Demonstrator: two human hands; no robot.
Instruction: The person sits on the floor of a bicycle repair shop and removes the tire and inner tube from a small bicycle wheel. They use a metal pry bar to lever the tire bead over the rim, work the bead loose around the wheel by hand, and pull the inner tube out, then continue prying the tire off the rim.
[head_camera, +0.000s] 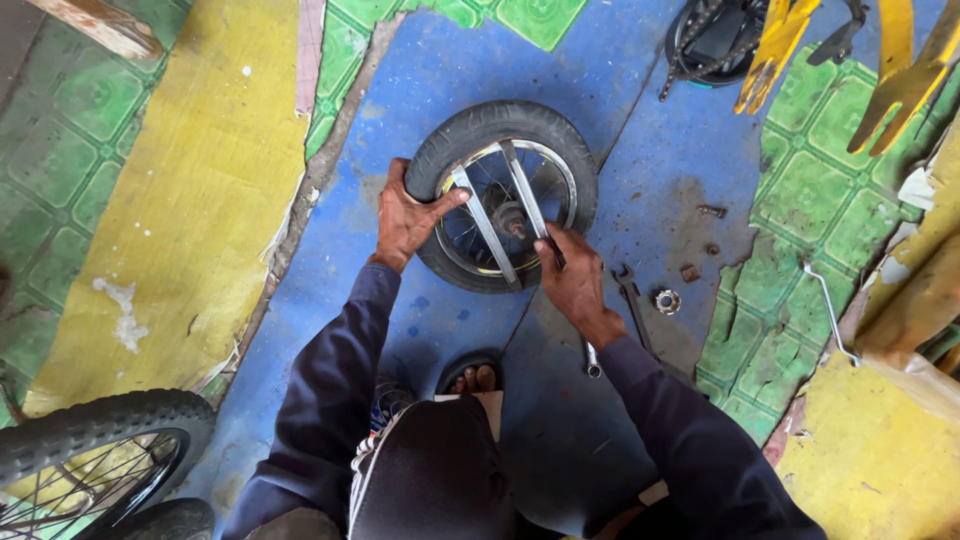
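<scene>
A small spoked bicycle wheel with a black tyre (520, 125) lies flat on the blue floor in front of me. Two flat metal levers (480, 215) lie across its rim, reaching from the near edge toward the far side. My left hand (405, 215) grips the tyre at its left side, thumb over the rim. My right hand (572, 280) holds the near end of the right-hand lever at the wheel's front edge. My sandalled foot (472, 376) sits just below the wheel.
A spanner (632, 300) and a second tool (592, 362) lie right of my right hand, with a nut (667, 300) and small parts beside them. A yellow bike frame (900, 70) and chain stand top right. Another wheel (95, 455) sits bottom left. A bent metal rod (828, 310) lies right.
</scene>
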